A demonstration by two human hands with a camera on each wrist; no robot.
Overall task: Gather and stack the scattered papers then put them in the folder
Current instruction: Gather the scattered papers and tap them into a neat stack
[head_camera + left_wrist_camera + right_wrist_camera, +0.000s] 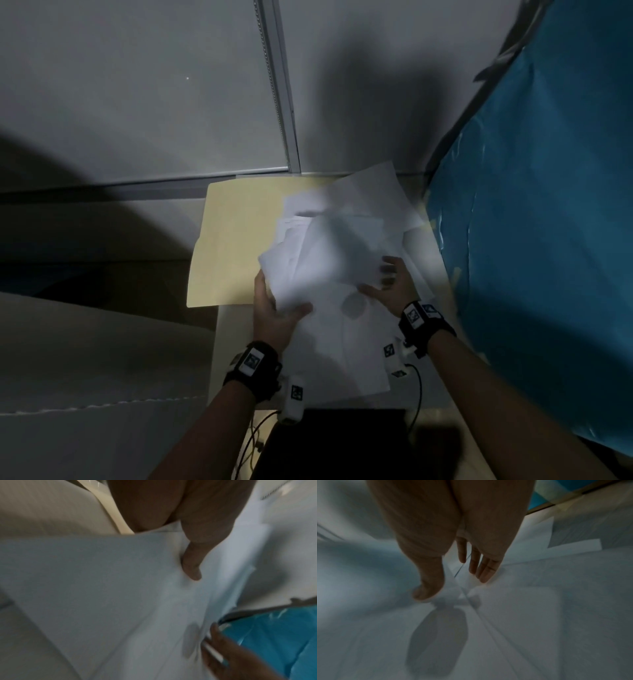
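On the desk (219, 356), beside the manila folder (236, 240), a loose fan of white papers (329, 260) is pinched at one edge by the left hand (274, 315) and steadied by the flat, spread right hand (390, 287), so unsquared sheets could slip out.

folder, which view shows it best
The head view: the tan folder lies flat, its left half bare, the right under loose papers. The left wrist view shows only a blurred tan strip by the left hand. The right wrist view shows none of it.
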